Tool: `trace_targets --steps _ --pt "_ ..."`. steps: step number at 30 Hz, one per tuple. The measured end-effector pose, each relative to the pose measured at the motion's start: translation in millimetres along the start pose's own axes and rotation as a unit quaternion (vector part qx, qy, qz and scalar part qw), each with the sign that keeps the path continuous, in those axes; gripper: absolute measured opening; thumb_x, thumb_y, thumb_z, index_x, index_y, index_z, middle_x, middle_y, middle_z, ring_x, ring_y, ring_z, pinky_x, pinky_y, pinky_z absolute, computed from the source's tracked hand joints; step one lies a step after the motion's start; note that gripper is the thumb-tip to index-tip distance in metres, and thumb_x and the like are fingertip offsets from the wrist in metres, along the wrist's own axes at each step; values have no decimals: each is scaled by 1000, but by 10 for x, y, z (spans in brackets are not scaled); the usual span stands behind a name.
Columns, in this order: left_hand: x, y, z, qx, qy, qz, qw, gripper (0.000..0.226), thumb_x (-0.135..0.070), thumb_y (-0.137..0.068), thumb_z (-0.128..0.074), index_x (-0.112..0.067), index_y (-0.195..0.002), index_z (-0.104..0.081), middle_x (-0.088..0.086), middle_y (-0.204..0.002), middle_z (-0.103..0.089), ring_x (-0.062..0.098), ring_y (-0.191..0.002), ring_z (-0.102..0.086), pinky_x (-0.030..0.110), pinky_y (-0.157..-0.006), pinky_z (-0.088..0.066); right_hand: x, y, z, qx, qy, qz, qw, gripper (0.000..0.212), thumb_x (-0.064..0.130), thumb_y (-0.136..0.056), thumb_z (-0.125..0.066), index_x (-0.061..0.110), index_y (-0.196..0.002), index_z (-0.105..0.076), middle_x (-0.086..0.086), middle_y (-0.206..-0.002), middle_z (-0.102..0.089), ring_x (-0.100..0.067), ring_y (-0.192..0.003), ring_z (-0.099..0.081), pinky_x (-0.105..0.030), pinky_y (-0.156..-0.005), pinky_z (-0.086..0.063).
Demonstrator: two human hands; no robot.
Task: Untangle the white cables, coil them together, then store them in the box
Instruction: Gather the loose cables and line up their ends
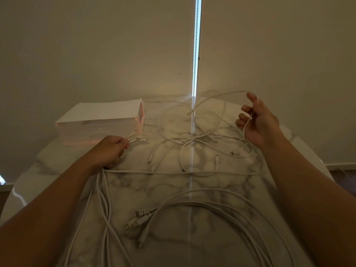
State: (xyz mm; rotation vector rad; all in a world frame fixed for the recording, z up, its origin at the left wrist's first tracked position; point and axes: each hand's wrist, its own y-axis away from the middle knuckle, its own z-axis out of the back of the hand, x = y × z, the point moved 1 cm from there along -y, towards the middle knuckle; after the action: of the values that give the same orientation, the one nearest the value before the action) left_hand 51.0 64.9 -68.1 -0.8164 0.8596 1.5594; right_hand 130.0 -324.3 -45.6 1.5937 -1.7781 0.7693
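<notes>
A marble-patterned table [144, 189] stands before beige blinds [96, 45], a bead chain [195, 74] hanging in the bright gap between them.

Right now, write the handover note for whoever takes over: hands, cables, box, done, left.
Left hand: grips a bunch of white cable plug ends beside the white rectangular box.
Right hand: raised, holds one white cable strand.
Other white cables lie tangled on the marble-patterned table, longer loops near the front edge.
Done: some plug ends gathered.
Left: finish untangling, coil together, store in the box.
</notes>
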Motion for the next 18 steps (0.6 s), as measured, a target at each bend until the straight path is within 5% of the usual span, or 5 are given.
trace_targets --steps 3,8,11,18 --pt "-5 5 -7 1 -4 -3 1000 31 -24 -105 -36 -10 -82 -51 -2 -54 -26 8 -38 -18 13 -41 -16 -201 26 29 -27 74 -69 995 25 24 -105 -36 19 -113 -58 -6 -73 -52 -14 -44 -45 -19 -46 -38" --pt "-6 8 -1 0 -1 1 1000 31 -24 -105 -36 -9 -83 -51 -1 -56 -26 8 -39 -19 13 -41 -16 2 4 9 -19 -7 28 999 26 25 -107 -35 23 -117 -59 -1 -65 -53 -12 -47 -44 -23 -49 -40" --pt "8 -1 3 1 -9 0 1000 30 -24 -105 -36 -9 -83 -51 -1 -56 -26 9 -40 -18 13 -41 -16 -96 29 70 -32 51 -25 998 32 14 -105 -31 22 -127 -53 -4 -64 -53 -15 -47 -45 -23 -50 -41" --pt "-17 31 8 2 -4 -5 1000 31 -23 -105 -35 -9 -82 -50 0 -58 -25 9 -41 -17 14 -42 -14 30 13 180 -157 146 -1 977 32 3 -97 -34 18 -105 -61 -10 -82 -67 -19 -59 -58 -28 -56 -47"
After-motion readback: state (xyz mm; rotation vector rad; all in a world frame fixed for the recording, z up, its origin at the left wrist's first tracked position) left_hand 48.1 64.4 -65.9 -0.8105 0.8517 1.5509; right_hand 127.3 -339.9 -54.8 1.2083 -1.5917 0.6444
